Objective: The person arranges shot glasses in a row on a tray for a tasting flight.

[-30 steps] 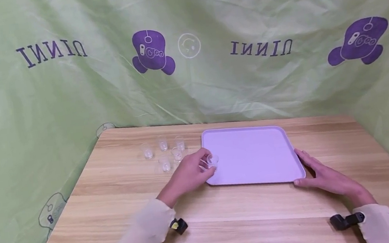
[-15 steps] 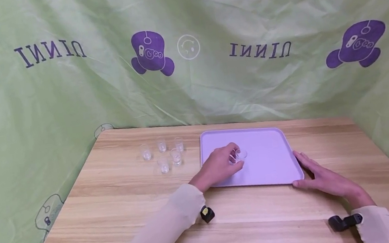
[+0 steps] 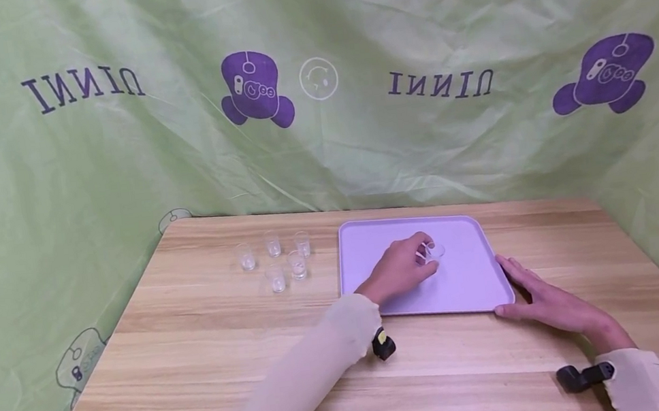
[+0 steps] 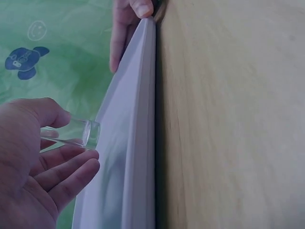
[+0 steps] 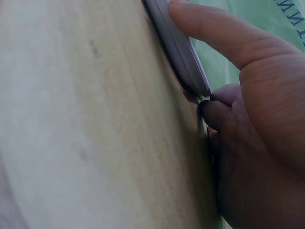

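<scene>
A small clear shot glass (image 3: 433, 252) is pinched between the thumb and fingers of my left hand (image 3: 401, 267), over the right-centre part of the lilac tray (image 3: 364, 232). In the left wrist view the shot glass (image 4: 87, 134) has its base towards the tray surface; whether they touch, I cannot tell. My right hand (image 3: 554, 299) rests against the tray's near right corner, thumb on the front edge, fingers rather straight along the right side. The right wrist view shows that thumb (image 5: 209, 25) on the tray's rim (image 5: 178, 47).
Several more shot glasses (image 3: 298, 265) stand upright in a loose group left of the tray on the wooden table (image 3: 200, 358). A green patterned cloth (image 3: 360, 154) hangs behind the table and along its sides.
My left hand has carried the shot glass rightwards from the tray's left edge to right of its middle. The right hand stays at the tray corner.
</scene>
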`<state>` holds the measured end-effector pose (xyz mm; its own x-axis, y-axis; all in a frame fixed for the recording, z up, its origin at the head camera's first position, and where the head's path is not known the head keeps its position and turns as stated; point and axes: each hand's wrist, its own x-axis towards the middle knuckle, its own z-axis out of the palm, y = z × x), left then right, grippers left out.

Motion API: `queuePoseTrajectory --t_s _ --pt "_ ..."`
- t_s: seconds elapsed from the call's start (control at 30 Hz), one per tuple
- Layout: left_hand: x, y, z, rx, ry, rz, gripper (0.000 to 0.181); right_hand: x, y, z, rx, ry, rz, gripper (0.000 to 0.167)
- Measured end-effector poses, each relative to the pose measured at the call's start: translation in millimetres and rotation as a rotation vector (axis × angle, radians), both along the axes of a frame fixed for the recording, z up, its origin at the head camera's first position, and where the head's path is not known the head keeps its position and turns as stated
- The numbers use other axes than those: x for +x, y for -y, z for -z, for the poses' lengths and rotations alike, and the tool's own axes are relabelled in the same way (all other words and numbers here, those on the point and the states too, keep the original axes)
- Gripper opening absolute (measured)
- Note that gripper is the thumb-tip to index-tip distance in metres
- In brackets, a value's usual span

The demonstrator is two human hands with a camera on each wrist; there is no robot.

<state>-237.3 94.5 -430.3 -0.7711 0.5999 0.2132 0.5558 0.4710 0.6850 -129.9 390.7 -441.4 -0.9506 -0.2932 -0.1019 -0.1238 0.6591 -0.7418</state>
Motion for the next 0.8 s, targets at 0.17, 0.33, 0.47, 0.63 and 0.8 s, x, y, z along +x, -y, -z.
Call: queuePoseTrajectory --t_s 0.17,0.33,0.47,0.63,0.8 --pt "-8.0 -21.6 -0.1 -0.031 -0.01 0.005 0.029 0.1 1 -1.2 -0.003 0.008 0.006 0.101" --pt "-11.5 -39.1 2.2 -0.059 -0.007 -0.02 0.029 1.4 2 -1.9 -0.007 -0.001 0.0 0.101" --pt "-11.7 -49.4 3.6 -0.076 -0.015 -0.032 0.03 2.0 2 1.9 0.0 -0.005 0.005 0.1" --pt "-12.1 -56.3 2.6 -0.105 -0.006 -0.041 0.031 2.2 2 4.3 -0.009 -0.006 0.002 0.1" --pt "-16.4 -61.6 1.4 -0.148 -0.035 -0.051 0.032 2.1 1 1.1 0.001 -0.006 0.006 0.1"
